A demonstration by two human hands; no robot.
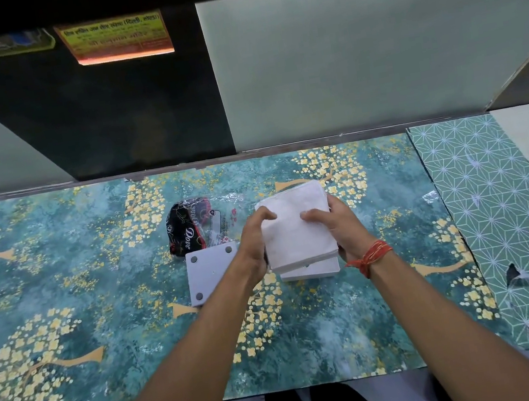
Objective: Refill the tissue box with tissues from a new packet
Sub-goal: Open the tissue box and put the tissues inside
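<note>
Left of tissue stack (296,226): lid (210,274), crumpled wrapper (191,229) touching.

Stack of tissues (296,226) near table (64,301) centre, gripped from nine o'clock by left hand (256,246) and from three o'clock by right hand (340,226), directly above tissue box (312,269), which peeks out at six o'clock. Flat lid (210,274) on table at nine o'clock of box, partly under left wrist; wrapper (196,228) just beyond lid at twelve o'clock, at ten o'clock of stack. Wall (355,57) behind table at twelve o'clock.
</note>
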